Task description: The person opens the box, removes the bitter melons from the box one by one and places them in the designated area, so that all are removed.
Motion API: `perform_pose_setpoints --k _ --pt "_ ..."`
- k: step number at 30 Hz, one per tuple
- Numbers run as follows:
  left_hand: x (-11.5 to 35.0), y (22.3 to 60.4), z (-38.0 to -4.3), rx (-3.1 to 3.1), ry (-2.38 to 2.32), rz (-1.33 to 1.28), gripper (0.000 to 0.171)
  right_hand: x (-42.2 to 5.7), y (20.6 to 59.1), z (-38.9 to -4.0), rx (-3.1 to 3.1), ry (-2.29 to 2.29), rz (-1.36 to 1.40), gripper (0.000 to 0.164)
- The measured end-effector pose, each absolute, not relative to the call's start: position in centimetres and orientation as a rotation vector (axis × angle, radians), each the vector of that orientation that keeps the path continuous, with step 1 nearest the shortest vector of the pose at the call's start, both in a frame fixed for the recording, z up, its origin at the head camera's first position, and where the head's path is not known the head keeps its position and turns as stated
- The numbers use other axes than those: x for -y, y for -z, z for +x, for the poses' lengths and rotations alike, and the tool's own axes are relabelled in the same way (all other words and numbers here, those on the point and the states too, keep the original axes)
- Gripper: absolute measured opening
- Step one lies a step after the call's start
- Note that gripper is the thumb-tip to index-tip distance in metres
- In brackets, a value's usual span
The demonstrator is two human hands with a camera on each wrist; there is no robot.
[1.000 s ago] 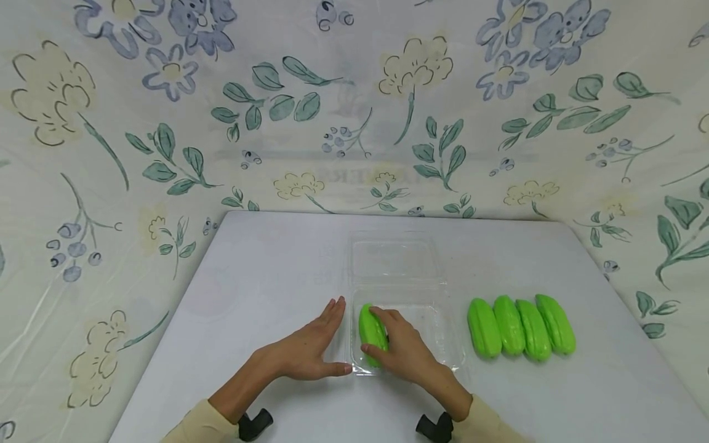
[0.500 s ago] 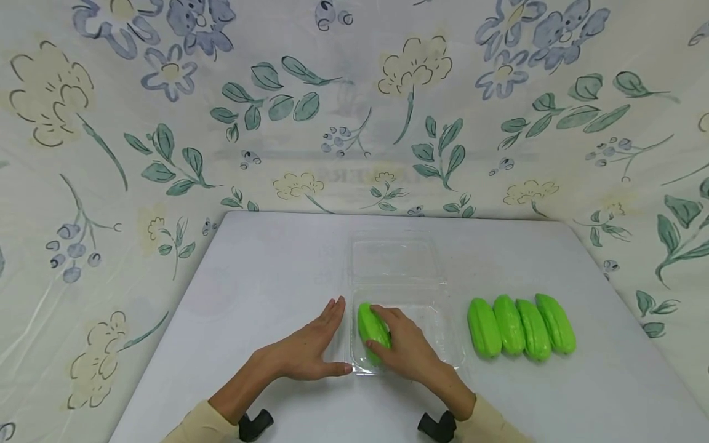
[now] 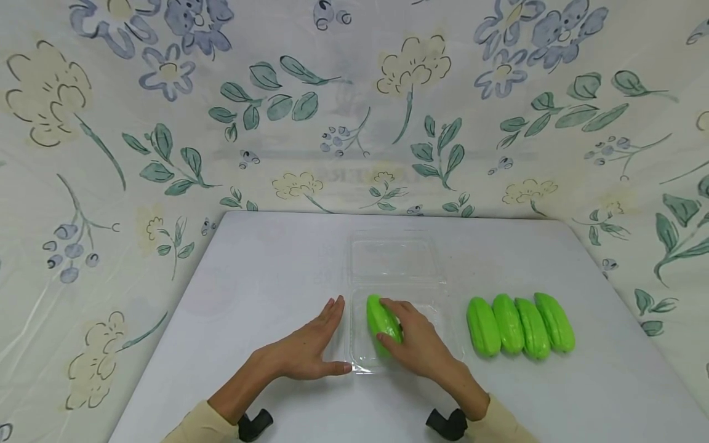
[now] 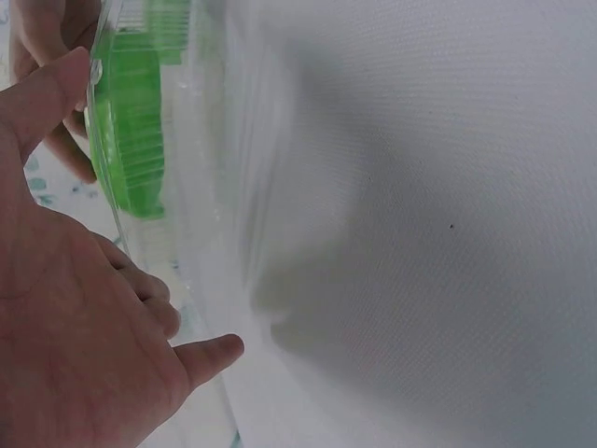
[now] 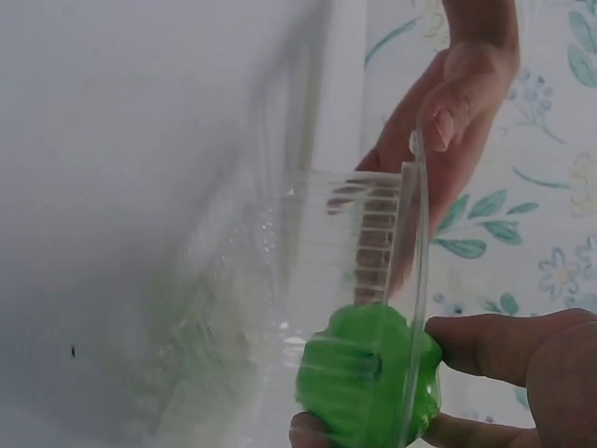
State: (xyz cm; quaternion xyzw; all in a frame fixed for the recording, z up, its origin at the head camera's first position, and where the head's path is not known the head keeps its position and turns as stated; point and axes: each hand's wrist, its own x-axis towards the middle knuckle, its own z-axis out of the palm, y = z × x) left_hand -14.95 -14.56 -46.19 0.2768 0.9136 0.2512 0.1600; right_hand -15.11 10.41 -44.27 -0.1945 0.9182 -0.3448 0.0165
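Observation:
A clear plastic clamshell container (image 3: 354, 332) lies on the white table, its lid (image 3: 393, 255) folded back on the far side. My right hand (image 3: 418, 341) grips a bright green, ribbed, cucumber-like gourd (image 3: 381, 317) over the left half of the container's base. In the right wrist view, thumb and fingers pinch the gourd (image 5: 359, 373) from its sides, partly seen through the container wall. My left hand (image 3: 310, 347) stands at the container's left side with straight fingers, its thumb at the near left corner. In the left wrist view the thumb (image 4: 56, 98) is right at the rim.
Several matching green gourds (image 3: 511, 323) lie side by side in a row on the table, right of the container. A floral cloth (image 3: 354, 123) hangs behind the white table (image 3: 266, 264) and along its sides.
My right hand has moved slightly right and away from me, carrying the gourd from the container's left wall toward its middle. The left hand has stayed in place.

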Motion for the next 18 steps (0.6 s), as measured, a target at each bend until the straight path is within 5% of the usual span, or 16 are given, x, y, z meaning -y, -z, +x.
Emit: perform_pose_setpoints --k 18 --pt "14.6 46.0 -14.9 -2.590 -0.739 0.790 0.112 -13.5 42.7 -15.3 -2.910 1.116 -0.560 0.060"
